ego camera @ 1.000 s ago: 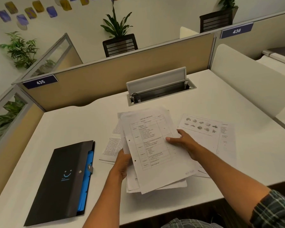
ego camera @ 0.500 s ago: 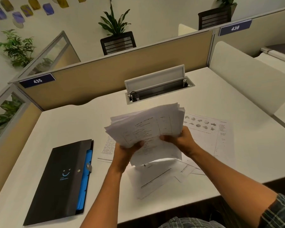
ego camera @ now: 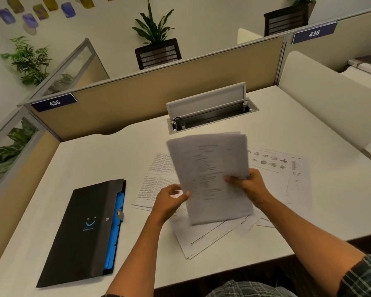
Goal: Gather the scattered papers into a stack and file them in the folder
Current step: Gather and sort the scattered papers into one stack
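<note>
The scene is covered by a single wide-angle head-worn view, directed forward and down from close above the white desk [ego camera: 287, 129], with the partition [ego camera: 150, 93] and wall plants taken in beyond it.

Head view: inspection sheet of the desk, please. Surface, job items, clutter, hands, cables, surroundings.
Surface: white desk, no spills seen.
Job's things: stack held tilted above the desk, blurred; loose sheets under it; text page to its left; picture page to its right; black folder closed, flat, front left, blue tabs showing.
Clutter: nothing seen.
Hands: right hand grips the stack's right edge; left hand at its left edge, grip blurred.
Cables: one black plug in the open cable tray.
Surroundings: partitions labelled 435 and 436, potted plants, wall decorations.
</note>
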The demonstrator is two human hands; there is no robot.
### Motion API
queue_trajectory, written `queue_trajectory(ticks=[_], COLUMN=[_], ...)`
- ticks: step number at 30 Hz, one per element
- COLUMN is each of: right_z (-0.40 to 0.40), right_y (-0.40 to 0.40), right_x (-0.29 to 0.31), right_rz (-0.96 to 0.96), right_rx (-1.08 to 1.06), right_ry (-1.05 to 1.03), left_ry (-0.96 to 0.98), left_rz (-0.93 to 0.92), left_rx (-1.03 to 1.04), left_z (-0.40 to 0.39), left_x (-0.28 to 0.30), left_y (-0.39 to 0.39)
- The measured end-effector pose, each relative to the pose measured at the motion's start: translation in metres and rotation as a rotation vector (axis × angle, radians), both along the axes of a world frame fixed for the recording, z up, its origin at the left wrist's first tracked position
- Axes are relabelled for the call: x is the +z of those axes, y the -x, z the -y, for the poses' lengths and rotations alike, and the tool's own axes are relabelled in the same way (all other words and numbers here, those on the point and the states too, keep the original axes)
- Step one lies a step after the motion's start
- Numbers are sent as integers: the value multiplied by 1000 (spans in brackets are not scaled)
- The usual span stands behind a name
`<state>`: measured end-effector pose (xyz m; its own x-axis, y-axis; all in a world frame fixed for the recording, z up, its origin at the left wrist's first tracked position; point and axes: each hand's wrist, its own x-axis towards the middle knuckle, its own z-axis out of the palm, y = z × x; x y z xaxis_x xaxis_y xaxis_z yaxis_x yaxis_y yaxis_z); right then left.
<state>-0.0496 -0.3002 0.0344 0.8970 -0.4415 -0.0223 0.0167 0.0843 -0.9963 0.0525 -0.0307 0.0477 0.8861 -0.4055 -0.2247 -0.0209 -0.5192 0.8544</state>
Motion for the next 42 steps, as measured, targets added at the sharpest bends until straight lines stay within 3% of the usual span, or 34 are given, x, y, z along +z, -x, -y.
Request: queue_trajectory(ticks=[4, 7, 11, 19, 28, 32, 35, 37, 42], right_z=[30, 47, 59, 61, 59, 62, 65, 66, 70], right_y=[11, 18, 21, 18, 20, 23, 26, 27, 30], right_x=[-11, -11, -13, -15, -10, -6, -3, -1, 0], right_rz=[-32, -24, 11, 17, 39, 44, 59, 62, 52], right_rx=[-194, -258, -286, -295, -298, -318, -327, -343, -369], right_ry=[-85, -100, -121, -146, -167, -168, -174, -173, -169], left_ry=[-660, -857, -869, -989, -1132, -1037, -787, -705, -733], left_rz=[160, 134, 207, 100, 336, 523, 672, 727, 828], left_rx=[17, -36, -12, -151, -205, -166, -182, -291, -556], left_z=[-11, -6, 5, 15, 11, 6, 16, 27, 53], left_x=[-25, -36, -43, -38, -41, -29, -25, -25, -37], left_y=[-11, -9, -6, -12, -13, -25, -19, -10, 11])
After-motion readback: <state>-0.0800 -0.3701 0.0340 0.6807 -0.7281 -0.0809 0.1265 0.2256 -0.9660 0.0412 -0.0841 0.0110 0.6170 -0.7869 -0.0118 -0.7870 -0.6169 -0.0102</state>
